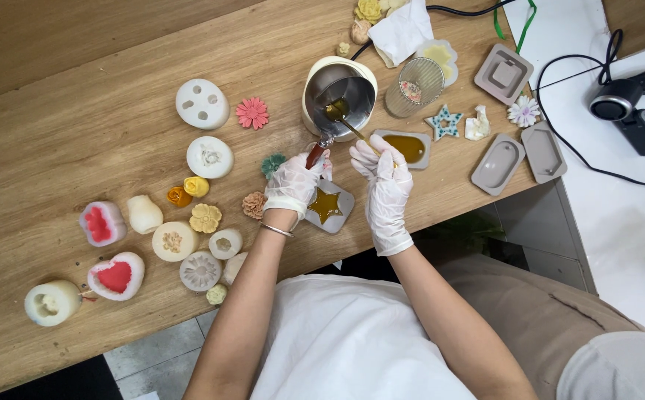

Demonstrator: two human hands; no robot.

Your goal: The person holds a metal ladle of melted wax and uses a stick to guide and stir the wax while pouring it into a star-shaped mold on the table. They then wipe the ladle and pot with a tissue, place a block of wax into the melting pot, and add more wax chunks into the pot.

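My left hand (293,184), in a white glove, is closed around the dark red handle of the small steel melting pot (339,96), which sits tipped toward me on the wooden table (78,133) with a pool of amber liquid in its bottom. My right hand (386,178), also gloved, pinches a thin stick (352,130) whose far end dips into that liquid. I read this as the stirring or scooping step, between pours. Just below my left hand lies a grey mould with a star-shaped cavity (328,206) already filled with amber; beside my right hand a grey rectangular mould with an oval cavity (405,147) is also filled. Two empty grey oval moulds (519,159) wait near the table's right edge. The next pour would need the pot steady and the spout lined up over a cavity.
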